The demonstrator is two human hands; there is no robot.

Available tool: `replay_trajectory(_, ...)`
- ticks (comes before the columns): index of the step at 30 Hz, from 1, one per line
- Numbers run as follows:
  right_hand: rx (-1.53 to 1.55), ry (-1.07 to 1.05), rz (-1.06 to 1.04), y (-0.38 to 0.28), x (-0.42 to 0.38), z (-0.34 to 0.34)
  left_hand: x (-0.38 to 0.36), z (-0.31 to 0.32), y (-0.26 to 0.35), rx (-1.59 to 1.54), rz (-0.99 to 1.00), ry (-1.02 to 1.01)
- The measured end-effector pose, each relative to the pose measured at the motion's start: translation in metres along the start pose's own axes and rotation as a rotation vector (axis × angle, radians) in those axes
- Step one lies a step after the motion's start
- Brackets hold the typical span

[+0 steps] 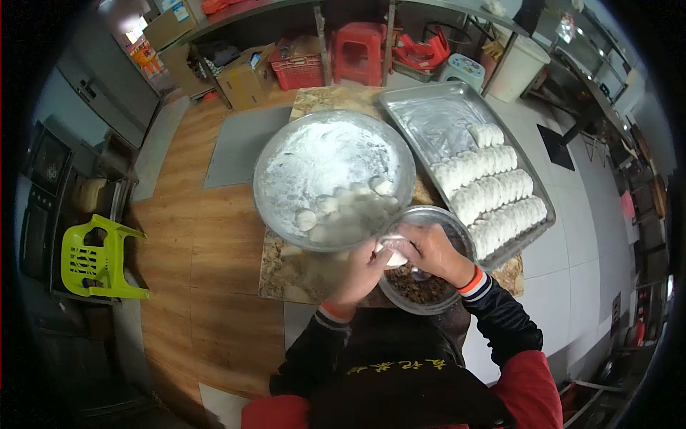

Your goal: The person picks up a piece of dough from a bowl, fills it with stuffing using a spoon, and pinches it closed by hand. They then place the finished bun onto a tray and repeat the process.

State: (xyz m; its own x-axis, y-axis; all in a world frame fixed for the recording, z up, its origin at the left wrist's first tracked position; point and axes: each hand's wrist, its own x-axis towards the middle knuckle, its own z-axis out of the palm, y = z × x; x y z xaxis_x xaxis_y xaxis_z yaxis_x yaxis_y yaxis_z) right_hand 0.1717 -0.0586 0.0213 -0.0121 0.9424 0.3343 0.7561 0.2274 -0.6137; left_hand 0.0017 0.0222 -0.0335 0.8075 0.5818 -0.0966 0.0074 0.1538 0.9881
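Both hands meet over the left rim of a metal bowl (421, 309) of dark filling, where a spoon (420, 274) rests. Between their fingers is a piece of white dough (395, 259). My left hand (362, 275) holds its left side, and my right hand (431, 248) pinches it from above and the right. Just beyond the hands, a wide metal basin (263, 207) contains white flour (325, 154) and several dough pieces (306, 219). At the right, a metal tray (429, 118) carries rows of shaped white dumplings (493, 187).
The stone-patterned tabletop (279, 275) supports the bowls and tray. A green plastic chair (93, 257) stands on the floor at the left. Beyond the table are a red crate (294, 70), red stools (359, 53), cardboard boxes (246, 79) and a white bucket (519, 68) under shelving.
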Motion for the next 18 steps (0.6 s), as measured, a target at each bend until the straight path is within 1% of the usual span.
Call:
replay_trajectory(2, 0.143, 0.02, -0.051, 0.014, 0.025, 0.015, -0.002, -0.009, 0.003, -0.357, 0.016, 0.088)
replay_trajectory(3, 0.203, -0.001, -0.021, 0.02, 0.042, 0.022, -0.003, -0.015, 0.005, -0.533, 0.025, 0.129)
replay_trajectory(4, 0.263, -0.021, 0.01, 0.025, 0.06, 0.028, -0.002, -0.028, 0.007, -0.619, 0.025, 0.123)
replay_trajectory(5, 0.181, -0.043, 0.06, 0.041, 0.078, 0.035, -0.01, -0.031, 0.01, -0.527, 0.248, 0.183)
replay_trajectory(6, 0.099, -0.07, 0.109, 0.056, 0.095, 0.043, -0.01, -0.042, 0.012, -0.6, 0.201, 0.208)
replay_trajectory(7, -0.127, -0.098, 0.17, 0.085, 0.114, 0.057, -0.01, -0.054, 0.014, -0.672, 0.155, 0.234)
replay_trajectory(8, -0.353, -0.122, 0.23, 0.103, 0.129, 0.068, -0.011, -0.062, 0.018, -0.667, 0.118, 0.266)
replay_trajectory(11, -0.425, -0.162, 0.312, 0.108, 0.165, 0.089, -0.018, -0.077, 0.027, -0.662, 0.02, 0.34)
replay_trajectory(12, -0.406, -0.056, 0.206, 0.108, 0.171, 0.101, -0.018, -0.08, 0.026, -0.669, -0.001, 0.351)
replay_trajectory(13, -0.439, 0.007, 0.157, 0.114, 0.18, 0.118, -0.017, -0.083, 0.025, -0.677, -0.025, 0.364)
replay_trajectory(15, -0.503, 0.123, 0.063, 0.133, 0.193, 0.154, -0.014, -0.084, 0.024, -0.682, -0.003, 0.362)
replay_trajectory(16, -0.435, 0.06, 0.117, 0.143, 0.203, 0.161, -0.014, -0.085, 0.024, -0.685, 0.006, 0.359)
replay_trajectory(17, -0.442, -0.037, 0.109, 0.154, 0.204, 0.162, -0.013, -0.087, 0.021, -0.692, -0.003, 0.344)
replay_trajectory(18, -0.448, -0.132, 0.101, 0.147, 0.205, 0.15, -0.012, -0.09, 0.018, -0.698, -0.011, 0.328)
